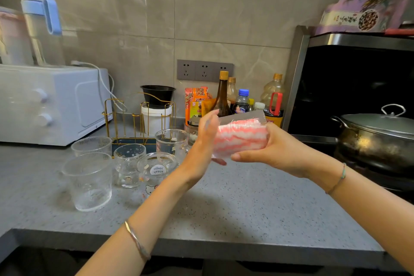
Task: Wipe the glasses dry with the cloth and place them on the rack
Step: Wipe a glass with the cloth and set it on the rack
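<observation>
Forearms reached out over the grey countertop [235, 204], a bangle on each wrist.

Right hand [275, 150] gripped a clear glass [242, 117] by its base end, thumb underneath and fingers curled behind. The glass lay on its side in the air above the counter. A pink-and-white striped cloth [239, 139] was stuffed inside it and filled most of it.

Left hand [205, 141] was set against the glass mouth, fingers pointing up, nearly straight and blurred. I could not tell whether it pinched the cloth.

To the left, five more glasses stood mouth-up on the counter: a ribbed tumbler [88, 184] nearest, a Hello Kitty glass [156, 168] beside it, and three behind.

Just past them stood the gold wire rack [139, 119] on its dark tray.

Behind the rack, a black bowl [158, 94] sat on a white tub [155, 121].

Far right, a lidded pot [376, 139] sat on the stove.
</observation>
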Demonstrator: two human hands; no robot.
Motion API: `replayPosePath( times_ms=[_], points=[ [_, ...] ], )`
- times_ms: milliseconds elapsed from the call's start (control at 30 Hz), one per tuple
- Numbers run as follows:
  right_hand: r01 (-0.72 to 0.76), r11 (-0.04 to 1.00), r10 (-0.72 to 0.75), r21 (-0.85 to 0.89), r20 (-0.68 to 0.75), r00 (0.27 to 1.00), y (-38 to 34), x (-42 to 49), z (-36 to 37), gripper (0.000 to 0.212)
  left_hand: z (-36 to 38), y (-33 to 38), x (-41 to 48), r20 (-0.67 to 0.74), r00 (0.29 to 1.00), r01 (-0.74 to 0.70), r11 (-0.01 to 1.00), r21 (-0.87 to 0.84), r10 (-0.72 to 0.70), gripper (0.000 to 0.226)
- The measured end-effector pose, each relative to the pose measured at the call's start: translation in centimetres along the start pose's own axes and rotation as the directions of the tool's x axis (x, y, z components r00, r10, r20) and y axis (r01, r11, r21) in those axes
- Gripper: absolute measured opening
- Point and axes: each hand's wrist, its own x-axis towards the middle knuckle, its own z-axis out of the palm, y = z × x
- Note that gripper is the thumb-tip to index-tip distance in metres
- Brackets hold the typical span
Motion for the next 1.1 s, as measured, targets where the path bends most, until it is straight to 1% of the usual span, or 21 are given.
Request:
replayPosePath(
  times_ms=[67,100,167,200,267,333,400,467,533,567,633,667,733,767,833,867,900,933,1000,1067,1100],
  points=[
    [-0.005,0.999,0.005,-0.042,-0.004,1.000,0.0,-0.1,0.1,0.037,-0.2,0.6,0.1,0.081,0.969,0.241,0.967,-0.082,-0.234,0.086],
    [-0.007,1.000,0.007,-0.030,-0.002,1.000,0.0,0.0,0.2,0.037,0.0,0.8,0.2,0.085,0.949,0.312,0.943,-0.118,-0.303,0.090],
    [-0.013,1.000,0.013,0.009,0.007,1.000,0.2,0.1,0.5,0.039,0.4,0.8,0.4,0.015,0.937,0.348,0.928,-0.134,-0.349,0.088],
    [-0.012,1.000,0.012,0.021,0.005,1.000,0.3,0.1,0.7,0.039,0.7,0.6,0.3,-0.035,0.944,0.321,0.936,-0.141,-0.329,0.082],
    [-0.008,0.999,0.008,0.043,-0.002,1.000,0.3,0.2,0.9,0.039,1.1,0.2,0.2,-0.128,0.959,0.233,0.960,-0.154,-0.254,0.066],
    [0.001,0.997,0.000,0.077,-0.002,1.000,0.2,0.2,1.0,0.037,1.2,0.1,0.0,-0.173,0.973,0.130,0.985,-0.117,-0.149,0.050],
    [0.003,0.991,-0.003,0.134,0.003,1.000,-0.2,0.1,0.9,0.033,1.2,0.2,-0.2,-0.197,0.980,-0.002,0.998,-0.058,-0.009,0.042],
    [0.019,0.975,-0.019,0.219,-0.004,1.000,-0.6,0.0,0.9,0.028,1.2,0.4,-0.4,-0.197,0.971,-0.140,0.990,-0.009,0.135,0.047],
    [0.036,0.949,-0.033,0.313,-0.013,0.999,-1.1,-0.2,0.8,0.021,1.1,0.3,-0.4,-0.189,0.939,-0.287,0.958,0.031,0.287,0.063],
    [0.035,0.941,-0.031,0.337,-0.017,0.999,-1.4,-0.3,0.9,0.017,1.1,0.2,-0.3,-0.179,0.922,-0.340,0.939,0.049,0.343,0.066],
    [0.031,0.948,-0.023,0.316,-0.029,0.999,-1.5,-0.2,0.7,0.015,1.0,0.0,-0.2,-0.159,0.893,-0.416,0.907,0.058,0.420,0.063],
    [0.032,0.958,-0.023,0.285,-0.033,0.999,-1.6,-0.1,0.7,0.015,0.9,-0.1,-0.2,-0.156,0.889,-0.427,0.903,0.057,0.430,0.062],
    [0.031,0.976,-0.021,0.217,-0.049,0.999,-1.5,0.2,0.6,0.015,0.7,-0.1,-0.3,-0.144,0.914,-0.378,0.925,0.029,0.378,0.063],
    [0.027,0.981,-0.015,0.194,-0.061,0.998,-1.3,0.3,0.4,0.014,0.6,0.0,-0.4,-0.140,0.945,-0.296,0.955,0.012,0.295,0.064],
    [0.037,0.990,-0.028,0.137,-0.068,0.997,-1.5,0.2,0.2,0.011,0.2,0.7,-0.5,-0.102,0.995,-0.005,0.997,-0.072,-0.002,0.070],
    [0.048,0.992,-0.039,0.115,-0.080,0.996,-1.4,0.3,0.2,0.011,0.0,1.2,-0.4,-0.069,0.984,0.152,0.977,-0.150,-0.163,0.072],
    [0.052,0.994,-0.045,0.092,-0.085,0.995,-1.2,0.3,0.1,0.012,-0.2,1.6,-0.3,-0.036,0.957,0.271,0.935,-0.229,-0.286,0.071],
    [0.057,0.997,-0.051,0.060,-0.084,0.995,-1.0,0.4,0.3,0.013,-0.2,2.0,-0.3,-0.010,0.933,0.342,0.896,-0.284,-0.359,0.068],
    [0.054,0.998,-0.053,0.022,-0.074,0.996,-0.8,0.3,0.7,0.015,0.0,2.3,-0.2,-0.037,0.928,0.344,0.892,-0.292,-0.370,0.062],
    [0.033,0.999,-0.034,-0.012,-0.095,0.995,-0.4,0.6,0.9,0.036,0.6,2.2,-0.1,-0.139,0.942,0.265,0.931,-0.252,-0.306,0.057],
    [0.028,1.000,-0.027,0.010,-0.098,0.995,-0.2,0.8,1.0,0.036,0.8,2.0,-0.1,-0.187,0.948,0.213,0.948,-0.236,-0.260,0.057]
  ],
)
